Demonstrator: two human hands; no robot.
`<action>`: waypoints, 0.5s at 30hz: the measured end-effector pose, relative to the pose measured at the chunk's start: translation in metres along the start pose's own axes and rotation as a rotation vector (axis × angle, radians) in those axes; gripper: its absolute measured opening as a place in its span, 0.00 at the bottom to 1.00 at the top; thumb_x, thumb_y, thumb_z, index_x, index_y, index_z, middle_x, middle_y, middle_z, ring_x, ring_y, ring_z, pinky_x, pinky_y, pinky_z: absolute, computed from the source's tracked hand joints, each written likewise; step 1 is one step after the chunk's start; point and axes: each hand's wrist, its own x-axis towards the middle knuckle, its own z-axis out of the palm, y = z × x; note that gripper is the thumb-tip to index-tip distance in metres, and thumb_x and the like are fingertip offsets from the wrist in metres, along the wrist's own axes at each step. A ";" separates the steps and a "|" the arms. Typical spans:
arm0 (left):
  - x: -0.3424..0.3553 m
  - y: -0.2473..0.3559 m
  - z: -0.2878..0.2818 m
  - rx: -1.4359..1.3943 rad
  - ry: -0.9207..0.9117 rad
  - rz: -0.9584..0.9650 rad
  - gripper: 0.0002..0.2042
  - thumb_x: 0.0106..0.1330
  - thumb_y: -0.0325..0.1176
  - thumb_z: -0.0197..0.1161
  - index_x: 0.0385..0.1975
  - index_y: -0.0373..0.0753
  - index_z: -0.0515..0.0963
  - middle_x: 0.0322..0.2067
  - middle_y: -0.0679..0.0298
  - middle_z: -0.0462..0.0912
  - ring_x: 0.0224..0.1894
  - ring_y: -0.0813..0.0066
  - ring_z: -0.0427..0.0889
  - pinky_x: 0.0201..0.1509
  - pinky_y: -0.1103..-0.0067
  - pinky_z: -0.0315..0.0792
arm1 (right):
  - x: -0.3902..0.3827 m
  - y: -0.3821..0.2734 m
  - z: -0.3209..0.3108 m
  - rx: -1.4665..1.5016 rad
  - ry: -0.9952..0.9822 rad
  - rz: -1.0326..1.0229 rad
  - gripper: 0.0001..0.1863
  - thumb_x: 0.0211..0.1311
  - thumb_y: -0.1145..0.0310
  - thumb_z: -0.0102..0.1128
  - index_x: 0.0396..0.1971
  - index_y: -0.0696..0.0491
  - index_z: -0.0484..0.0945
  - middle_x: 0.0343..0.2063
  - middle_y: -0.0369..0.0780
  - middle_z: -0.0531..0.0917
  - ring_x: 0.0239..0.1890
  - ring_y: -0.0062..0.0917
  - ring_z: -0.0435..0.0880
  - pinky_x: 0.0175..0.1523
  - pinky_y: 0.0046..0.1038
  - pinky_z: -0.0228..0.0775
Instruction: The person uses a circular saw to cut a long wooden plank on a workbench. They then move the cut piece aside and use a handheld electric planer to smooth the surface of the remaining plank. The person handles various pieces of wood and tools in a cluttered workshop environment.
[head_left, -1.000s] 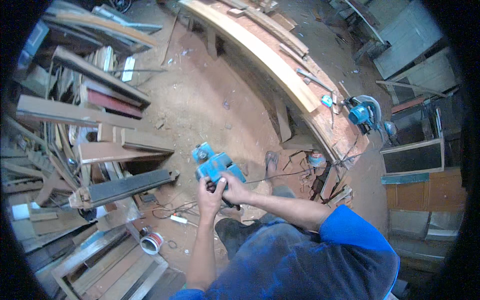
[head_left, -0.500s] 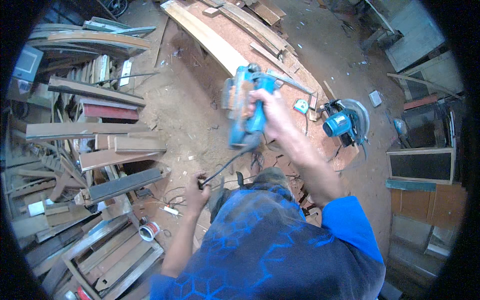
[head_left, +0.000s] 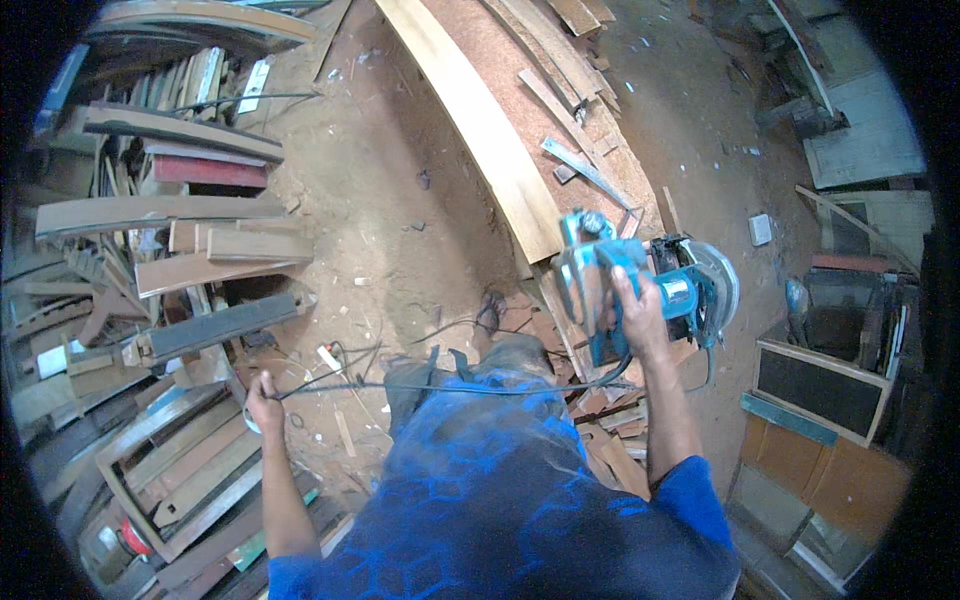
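Note:
My right hand (head_left: 642, 312) grips the handle of a blue electric planer (head_left: 588, 295) at the near end of the workbench (head_left: 517, 115). Close against the planer's right side is a blue circular saw (head_left: 690, 290); whether the two touch is hard to tell. The planer's black power cord (head_left: 450, 387) stretches leftward across my front, and my left hand (head_left: 265, 406) is closed around it. A long pale board (head_left: 478, 130) lies along the bench's left edge, its near end just left of the planer. A metal square (head_left: 588, 172) rests on the bench beyond the planer.
Stacked timber pieces (head_left: 225, 245) fill the left side. Narrow wood strips (head_left: 555, 55) lie along the bench's far part. Cords and a white-ended piece (head_left: 328, 357) lie on the floor by my left arm. Framed panels (head_left: 815, 390) lean at the right, near a small white box (head_left: 760, 230).
The planer has moved right and nearer, from beside the board to the bench's near end by the saw. My left hand has moved left and down, drawing the cord out straighter.

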 end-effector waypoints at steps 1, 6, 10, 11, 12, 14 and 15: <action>0.011 0.016 -0.005 -0.046 0.002 -0.093 0.16 0.77 0.43 0.57 0.36 0.35 0.82 0.20 0.61 0.78 0.22 0.69 0.75 0.30 0.71 0.69 | -0.005 0.009 0.005 0.055 -0.017 0.080 0.23 0.75 0.48 0.56 0.40 0.57 0.81 0.25 0.33 0.80 0.24 0.14 0.75 0.29 0.23 0.67; 0.048 0.095 -0.006 -0.332 0.042 -0.329 0.21 0.80 0.47 0.52 0.36 0.36 0.82 0.18 0.72 0.73 0.22 0.85 0.69 0.26 0.81 0.63 | -0.014 0.057 0.024 0.171 -0.081 0.202 0.27 0.78 0.46 0.47 0.32 0.56 0.77 0.19 0.37 0.79 0.16 0.19 0.77 0.22 0.25 0.67; 0.052 0.115 -0.001 -0.441 0.033 -0.320 0.21 0.80 0.49 0.51 0.37 0.37 0.82 0.18 0.74 0.73 0.19 0.89 0.66 0.23 0.85 0.58 | -0.006 0.108 0.040 -0.089 -0.088 0.010 0.23 0.77 0.47 0.49 0.38 0.54 0.79 0.19 0.33 0.77 0.18 0.17 0.76 0.24 0.23 0.67; 0.050 0.116 0.002 -0.463 0.023 -0.357 0.22 0.80 0.50 0.51 0.37 0.37 0.82 0.18 0.74 0.73 0.19 0.89 0.66 0.23 0.85 0.58 | -0.005 0.106 0.042 -0.082 -0.104 -0.013 0.23 0.77 0.48 0.50 0.38 0.55 0.79 0.20 0.33 0.78 0.18 0.16 0.75 0.24 0.23 0.67; 0.048 0.116 0.004 -0.485 0.013 -0.395 0.22 0.80 0.50 0.51 0.38 0.37 0.82 0.18 0.74 0.73 0.19 0.89 0.66 0.23 0.86 0.58 | -0.004 0.104 0.045 -0.072 -0.118 -0.035 0.22 0.77 0.49 0.51 0.38 0.55 0.79 0.20 0.33 0.78 0.18 0.15 0.75 0.24 0.23 0.66; 0.047 0.110 0.012 -0.579 0.023 -0.473 0.23 0.80 0.51 0.51 0.38 0.36 0.82 0.19 0.74 0.73 0.20 0.89 0.66 0.23 0.86 0.57 | 0.001 0.115 0.056 0.025 -0.115 -0.021 0.22 0.77 0.50 0.52 0.38 0.56 0.79 0.21 0.33 0.79 0.18 0.15 0.75 0.24 0.22 0.66; 0.045 0.106 0.016 -0.627 0.030 -0.512 0.23 0.80 0.51 0.51 0.38 0.36 0.82 0.19 0.74 0.73 0.20 0.89 0.66 0.24 0.86 0.57 | 0.007 0.119 0.060 0.029 -0.111 -0.044 0.21 0.77 0.50 0.53 0.37 0.55 0.78 0.20 0.33 0.78 0.18 0.14 0.75 0.24 0.22 0.66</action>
